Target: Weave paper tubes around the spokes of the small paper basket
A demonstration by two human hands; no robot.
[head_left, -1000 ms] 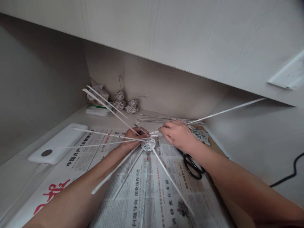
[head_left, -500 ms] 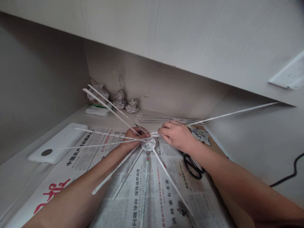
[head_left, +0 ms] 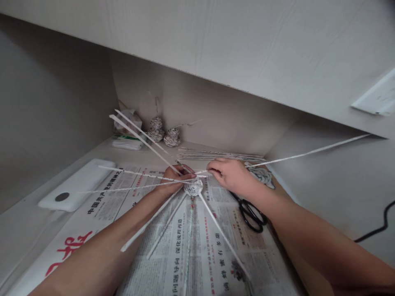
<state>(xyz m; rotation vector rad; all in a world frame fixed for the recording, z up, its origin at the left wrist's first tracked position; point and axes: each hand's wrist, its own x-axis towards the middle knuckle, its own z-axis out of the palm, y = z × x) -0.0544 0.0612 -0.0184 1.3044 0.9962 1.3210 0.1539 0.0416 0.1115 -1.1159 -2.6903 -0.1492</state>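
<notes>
A small round woven paper piece (head_left: pixel 193 187) sits in front of me, with several rolled paper strips fanning out from it. My left hand (head_left: pixel 178 176) is closed on its far left edge, where the strips start. Pinched in the fingers of my right hand (head_left: pixel 226 172) is a long rolled paper strip (head_left: pixel 304 154), which runs from the woven piece out past the hand to the right. Part of the weave is hidden behind my left fingers.
Newspaper (head_left: pixel 197 250) covers the table. Black-handled scissors (head_left: pixel 252 216) lie under my right forearm. A white device (head_left: pixel 77 185) is at left. Behind stand two woven gourd shapes (head_left: pixel 156 130), a tissue pack (head_left: pixel 127 142) and a bundle of paper strips (head_left: pixel 216 156).
My right hand has shifted slightly right and its fingers have drawn into a tighter pinch on the strip. My left hand stays in place.
</notes>
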